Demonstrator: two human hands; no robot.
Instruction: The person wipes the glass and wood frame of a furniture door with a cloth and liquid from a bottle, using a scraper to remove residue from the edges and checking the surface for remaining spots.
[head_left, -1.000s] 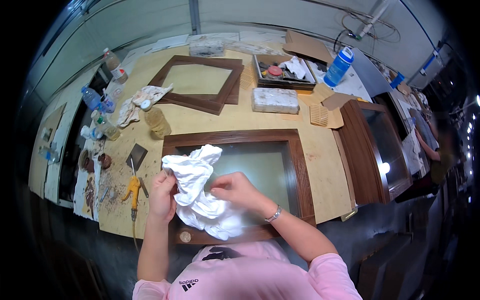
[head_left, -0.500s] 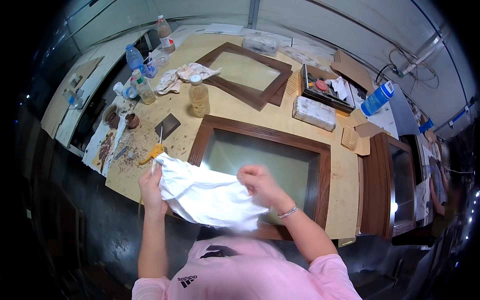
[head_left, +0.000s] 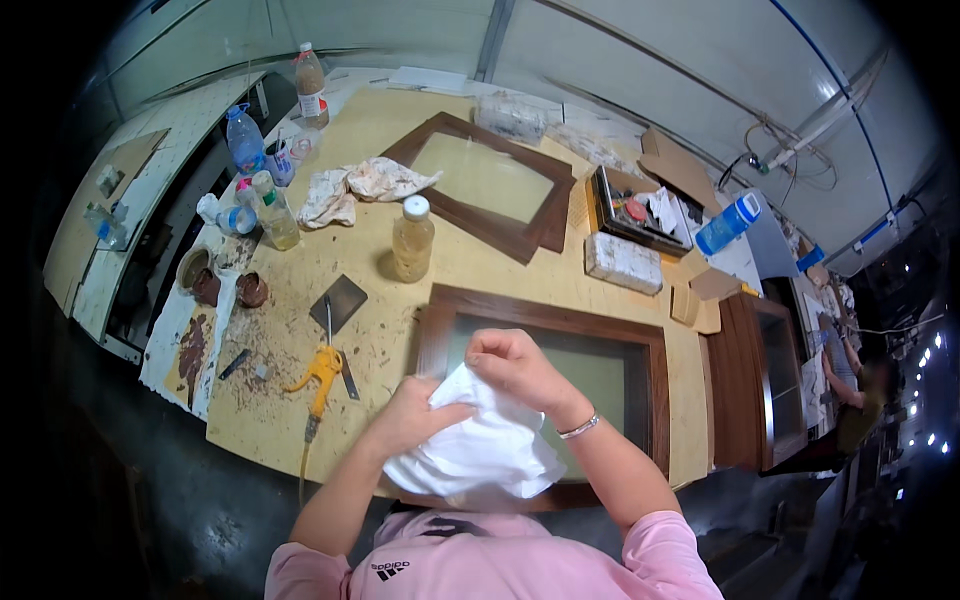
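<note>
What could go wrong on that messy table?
A swing of the white cloth might tip the bottle standing near the far left corner of the wooden frame. The hose of the yellow air gun hangs off the table, so a snag might drag it down. The right hand has a bracelet at its wrist, which might scratch the frame.

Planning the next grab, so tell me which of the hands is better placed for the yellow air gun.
Probably the left hand: though holding the white cloth, it is nearer the yellow air gun; the right hand is farther across.
</note>
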